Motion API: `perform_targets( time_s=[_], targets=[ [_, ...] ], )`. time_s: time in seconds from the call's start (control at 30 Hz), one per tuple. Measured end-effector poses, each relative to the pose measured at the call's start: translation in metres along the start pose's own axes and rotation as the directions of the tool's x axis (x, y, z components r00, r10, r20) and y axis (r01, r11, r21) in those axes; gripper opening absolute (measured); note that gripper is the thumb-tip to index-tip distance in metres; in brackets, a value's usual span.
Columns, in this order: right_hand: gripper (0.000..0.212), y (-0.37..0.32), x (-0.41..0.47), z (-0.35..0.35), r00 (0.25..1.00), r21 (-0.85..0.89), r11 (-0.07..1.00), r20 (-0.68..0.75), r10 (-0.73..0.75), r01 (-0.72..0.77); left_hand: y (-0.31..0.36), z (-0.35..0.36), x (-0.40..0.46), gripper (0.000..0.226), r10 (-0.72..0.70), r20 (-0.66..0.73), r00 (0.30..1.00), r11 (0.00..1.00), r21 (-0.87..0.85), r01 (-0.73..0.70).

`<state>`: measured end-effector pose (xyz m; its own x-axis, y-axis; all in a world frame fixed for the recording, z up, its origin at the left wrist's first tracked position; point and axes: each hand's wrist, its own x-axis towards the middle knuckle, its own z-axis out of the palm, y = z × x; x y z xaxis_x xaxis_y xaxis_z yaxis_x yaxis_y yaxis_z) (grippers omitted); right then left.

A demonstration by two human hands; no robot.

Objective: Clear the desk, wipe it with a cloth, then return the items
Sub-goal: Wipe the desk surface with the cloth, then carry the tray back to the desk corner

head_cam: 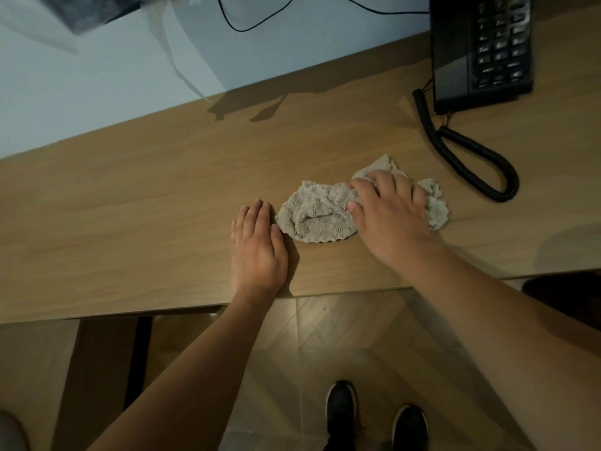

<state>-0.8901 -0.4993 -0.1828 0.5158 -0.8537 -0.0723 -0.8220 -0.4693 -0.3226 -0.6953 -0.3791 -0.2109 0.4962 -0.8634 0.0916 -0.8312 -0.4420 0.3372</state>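
Observation:
A crumpled grey terry cloth (320,211) lies on the wooden desk (130,203) near its front edge. My right hand (387,213) presses down on the cloth's right part, fingers curled into the fabric. Just left of the cloth, my left hand (258,249) rests flat on the bare wood with its fingers together and nothing in it. Its fingertips nearly touch the cloth's left edge.
A black desk telephone (481,47) stands at the back right, its coiled cord (468,154) looping toward the cloth's right. A thin black cable (250,26) hangs against the pale wall behind. A dark object (87,8) sits at top left. Below the desk edge are wood floor and my shoes (341,415).

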Motion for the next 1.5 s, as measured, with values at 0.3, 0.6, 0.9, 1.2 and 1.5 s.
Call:
perform_targets(
  time_s=[0.3,0.6,0.9,1.2,1.5],
  targets=[
    [0.053,0.012,-0.062,-0.060,0.986,0.147,0.983,-0.110,0.128,-0.111,0.018,-0.012,-0.001,0.054,0.038,0.019,0.999,0.999,0.007,-0.038],
    [0.056,0.037,-0.157,-0.115,0.920,0.231,0.918,-0.152,0.361,-0.322,0.156,-0.037,-0.024,0.054,0.421,0.057,0.905,0.906,-0.074,-0.417],
    [0.057,0.101,-0.298,-0.173,0.708,0.295,0.757,-0.272,0.651,-0.583,0.298,-0.047,-0.098,0.050,0.819,0.096,0.566,0.574,-0.177,-0.800],
    [0.057,0.171,-0.474,-0.216,0.393,0.365,0.509,-0.348,0.851,-0.779,0.456,-0.059,-0.244,0.049,0.946,0.101,0.308,0.324,-0.301,-0.897],
    [0.056,0.238,-0.598,-0.236,0.238,0.388,0.392,-0.387,0.891,-0.834,0.569,-0.046,-0.368,0.048,0.993,0.095,0.067,0.097,-0.365,-0.926]
  ],
)
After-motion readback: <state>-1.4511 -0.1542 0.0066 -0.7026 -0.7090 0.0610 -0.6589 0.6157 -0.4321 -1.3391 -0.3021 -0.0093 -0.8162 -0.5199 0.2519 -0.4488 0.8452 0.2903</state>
